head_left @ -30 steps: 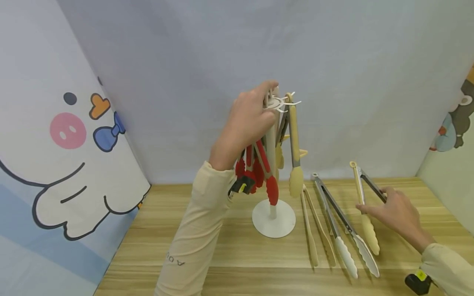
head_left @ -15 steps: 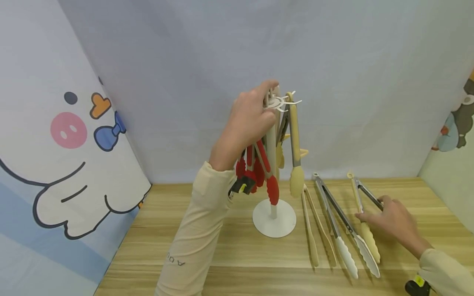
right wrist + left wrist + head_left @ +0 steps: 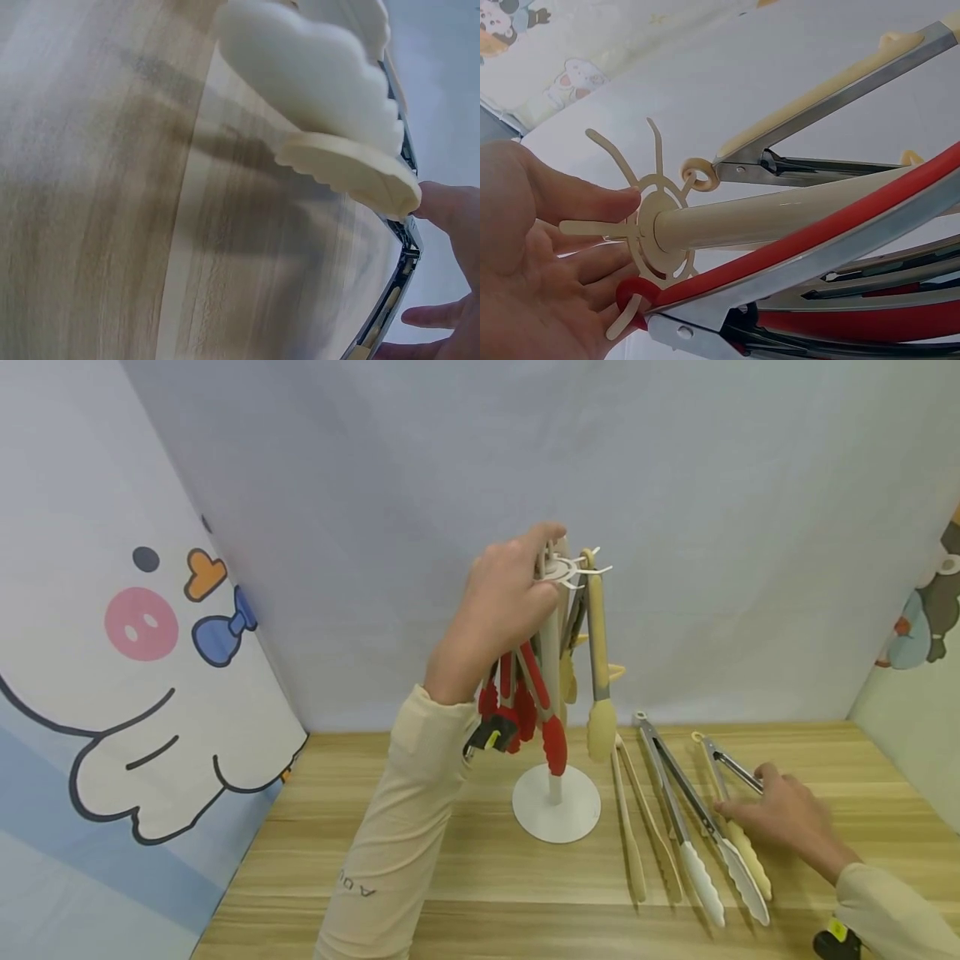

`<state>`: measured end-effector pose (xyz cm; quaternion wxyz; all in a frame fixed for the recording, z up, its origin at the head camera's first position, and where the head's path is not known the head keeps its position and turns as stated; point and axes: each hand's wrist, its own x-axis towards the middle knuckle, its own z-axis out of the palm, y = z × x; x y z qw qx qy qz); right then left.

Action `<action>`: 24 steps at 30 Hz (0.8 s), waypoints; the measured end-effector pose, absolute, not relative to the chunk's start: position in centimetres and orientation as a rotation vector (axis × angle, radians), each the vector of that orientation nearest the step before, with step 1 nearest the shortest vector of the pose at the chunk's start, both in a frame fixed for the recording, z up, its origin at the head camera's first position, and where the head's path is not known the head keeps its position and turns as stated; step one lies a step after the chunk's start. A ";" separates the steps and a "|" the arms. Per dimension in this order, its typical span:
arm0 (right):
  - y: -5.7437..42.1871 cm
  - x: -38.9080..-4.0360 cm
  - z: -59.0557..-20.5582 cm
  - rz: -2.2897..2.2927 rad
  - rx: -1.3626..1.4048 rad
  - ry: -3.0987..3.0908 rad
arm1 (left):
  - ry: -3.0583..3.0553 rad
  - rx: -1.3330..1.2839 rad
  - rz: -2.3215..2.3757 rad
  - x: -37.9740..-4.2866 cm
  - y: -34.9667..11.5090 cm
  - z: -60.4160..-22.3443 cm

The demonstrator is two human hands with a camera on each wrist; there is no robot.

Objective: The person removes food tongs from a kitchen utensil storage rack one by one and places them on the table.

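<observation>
My left hand (image 3: 504,597) grips the hooked top of a white hanging stand (image 3: 557,828), its thumb (image 3: 592,201) on the hook ring and its other fingers behind. Red tongs (image 3: 554,747) and yellow tongs (image 3: 600,727) hang by their loops from the hooks. To the right, my right hand (image 3: 783,814) holds another pair of yellow-tipped tongs (image 3: 752,864), thumb on one arm and fingers on the other. The right wrist view shows a scalloped yellow tip (image 3: 352,171) near the thumb. Whether these tongs touch the table cannot be told.
White-tipped tongs (image 3: 702,885) lie spread on the wooden table (image 3: 450,868), just left of the held pair. Slim beige tongs (image 3: 630,852) lie between them and the stand. A grey-white wall (image 3: 420,485) rises behind, and cartoon-printed panels (image 3: 247,760) border the sides.
My right hand has moved left and nearer to me with the yellow tongs, bringing them closer to the white-tipped pair. The left hand stays on the stand's top.
</observation>
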<state>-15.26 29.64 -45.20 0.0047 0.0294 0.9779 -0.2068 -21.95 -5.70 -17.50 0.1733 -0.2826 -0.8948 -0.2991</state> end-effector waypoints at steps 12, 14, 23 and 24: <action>29.3 -15.4 -46.3 -0.670 0.108 3.033 | -2.554 -0.793 -0.833 -21.8 -5.6 -17.4; 29.3 -15.6 -46.5 -0.656 0.111 3.036 | -2.557 -0.792 -0.838 -21.8 -5.6 -17.4; 29.1 -15.9 -46.1 -0.593 0.152 3.024 | -2.575 -0.781 -0.844 -21.8 -5.7 -17.3; 29.1 -15.9 -46.0 -0.591 0.152 3.015 | -2.574 -0.781 -0.840 -21.8 -5.7 -17.4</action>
